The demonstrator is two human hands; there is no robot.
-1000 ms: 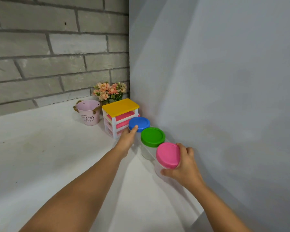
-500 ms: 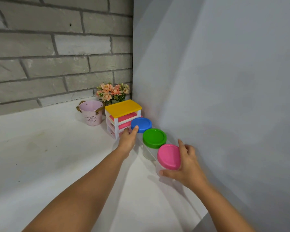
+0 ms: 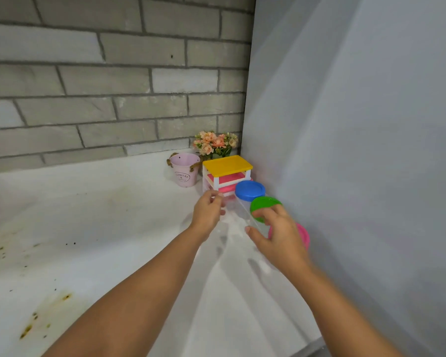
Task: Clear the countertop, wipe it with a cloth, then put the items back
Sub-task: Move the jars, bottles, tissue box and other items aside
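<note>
Where the white worktop (image 3: 101,228) meets the grey side wall (image 3: 358,150), three clear plastic jars stand in a close row. The blue-lidded jar (image 3: 249,190) is farthest back, the green-lidded jar (image 3: 264,203) is in the middle, and the pink-lidded jar (image 3: 303,237) is nearest. The pink lid is mostly hidden behind the right hand (image 3: 278,237).

That hand reaches in from the lower right, palm turned toward the green-lidded jar. Its fingers (image 3: 262,215) are spread wide and curved over the front rim of the green lid, and the thumb lies beside the clear body. Blur hides whether they actually press on the jar, so I cannot tell if it is held.

The left hand (image 3: 207,213) hovers just left of the blue-lidded jar, at the front of a small drawer unit (image 3: 227,166) with a yellow top. Its fingers are loosely curled with nothing seen in them.

Behind the drawer unit are a pink bucket (image 3: 184,170) and a bunch of peach flowers (image 3: 215,144), against the grey brick wall (image 3: 113,86). Brownish stains (image 3: 31,325) mark the worktop's near left part.
</note>
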